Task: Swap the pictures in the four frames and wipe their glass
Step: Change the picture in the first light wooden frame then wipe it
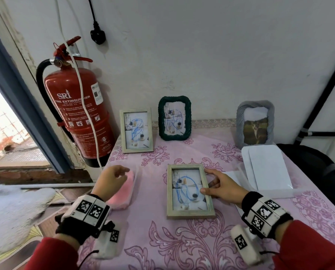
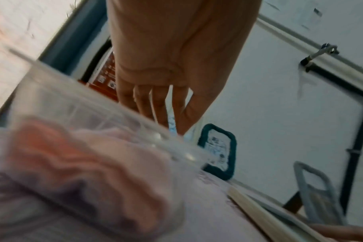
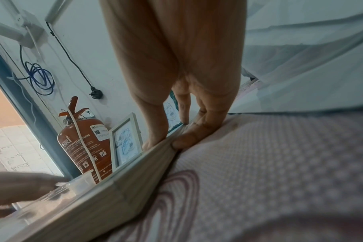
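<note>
A light wooden frame [image 1: 190, 191] with a blue-scribbled picture lies flat on the pink tablecloth [image 1: 182, 240]. My right hand [image 1: 208, 181] grips its right edge, thumb on top and fingers [image 3: 189, 139] against the side. A folded pink cloth [image 1: 123, 193] sits to the left in a clear plastic tub [image 2: 83, 98]. My left hand [image 1: 119, 173] hovers just above the cloth with loosely bent fingers and holds nothing. Three more frames stand by the wall: a second light wooden frame [image 1: 136, 130], a dark green frame [image 1: 174, 118] and a grey frame [image 1: 255, 123].
A red fire extinguisher [image 1: 79, 114] hangs on the wall just left of the table's back corner. White sheets in clear sleeves [image 1: 266, 166] lie at the right. A dark bag [image 1: 309, 162] sits beyond the right edge. The table's left edge runs beside the tub.
</note>
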A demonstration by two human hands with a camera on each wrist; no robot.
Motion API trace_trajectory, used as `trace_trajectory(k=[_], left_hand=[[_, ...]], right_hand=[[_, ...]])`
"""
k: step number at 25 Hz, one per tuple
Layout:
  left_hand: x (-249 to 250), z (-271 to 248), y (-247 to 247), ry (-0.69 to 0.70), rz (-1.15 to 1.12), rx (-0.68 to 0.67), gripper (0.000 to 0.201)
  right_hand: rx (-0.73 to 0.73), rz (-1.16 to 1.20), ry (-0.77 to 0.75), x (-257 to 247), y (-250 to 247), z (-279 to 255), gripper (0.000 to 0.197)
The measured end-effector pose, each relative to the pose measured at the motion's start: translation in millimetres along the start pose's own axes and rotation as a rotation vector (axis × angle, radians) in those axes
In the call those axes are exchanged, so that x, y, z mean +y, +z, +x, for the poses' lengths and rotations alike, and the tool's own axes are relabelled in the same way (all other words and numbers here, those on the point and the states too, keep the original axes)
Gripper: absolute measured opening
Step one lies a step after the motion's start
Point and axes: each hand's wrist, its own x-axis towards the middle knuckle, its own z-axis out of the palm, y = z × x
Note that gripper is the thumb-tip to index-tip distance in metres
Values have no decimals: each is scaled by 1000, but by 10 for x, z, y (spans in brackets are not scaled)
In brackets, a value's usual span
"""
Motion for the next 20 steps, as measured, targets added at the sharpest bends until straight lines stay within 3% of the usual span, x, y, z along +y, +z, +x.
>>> trace_trajectory(k=[2, 4, 7, 11, 14, 18, 20], left_hand=[[-121, -16, -42, -41, 177, -149, 35], [-180, -37, -39, -10, 307, -212, 46], [-166, -55, -30, 18, 360, -189, 52], [-155, -52, -57, 14, 393, -176, 41], [-108, -76, -80, 49, 343, -52, 36], [220, -182, -100, 268, 186, 197, 37], [439, -236, -54, 367, 121, 220, 37]], right_hand=[[-4, 6, 0, 5, 2, -1, 75], [-4, 13, 2, 3, 2, -5, 74], [-9, 14, 3, -6, 0, -14, 74], [-5, 12, 1, -13, 4, -23, 73], [-10, 9, 1, -25, 13, -26, 73], [-15, 16, 4, -32, -4, -34, 74], [-15, 16, 5, -40, -1, -38, 74]])
